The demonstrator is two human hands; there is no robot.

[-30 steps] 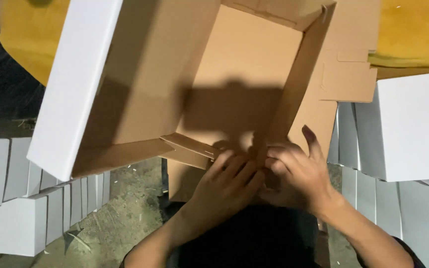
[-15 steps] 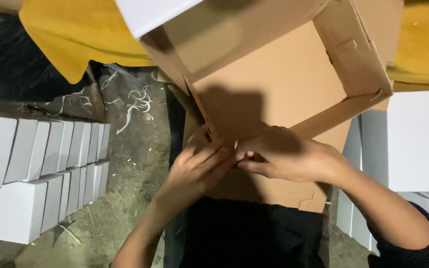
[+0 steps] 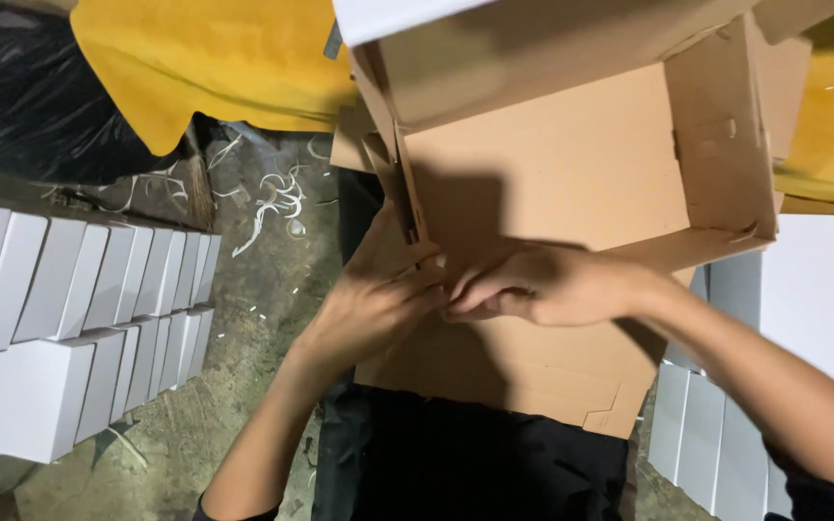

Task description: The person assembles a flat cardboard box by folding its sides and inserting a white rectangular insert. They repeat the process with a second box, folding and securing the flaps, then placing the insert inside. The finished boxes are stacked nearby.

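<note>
Over the person's lap, a half-folded cardboard box (image 3: 571, 164) lies open, brown inside, white outside, its floor tilted up and away from the body. Both hands meet at its near-left corner. Left hand (image 3: 383, 294) pinches the upright side flap (image 3: 403, 193) low down, fingers curled round the edge. Right hand (image 3: 542, 285) comes across from the right, knuckles up, fingertips pressed to the same seam; hands touch each other, closed on cardboard. Box's long axis runs left to right, far wall raised, right wall (image 3: 721, 135) already standing. Bottom panel (image 3: 523, 371) spreads toward the knees beneath both wrists. The left hand sits nearer the flap. Stacked white folded boxes (image 3: 89, 289) stand well to the left, more to the right (image 3: 716, 434); yellow sheet (image 3: 205, 68) beyond.
</note>
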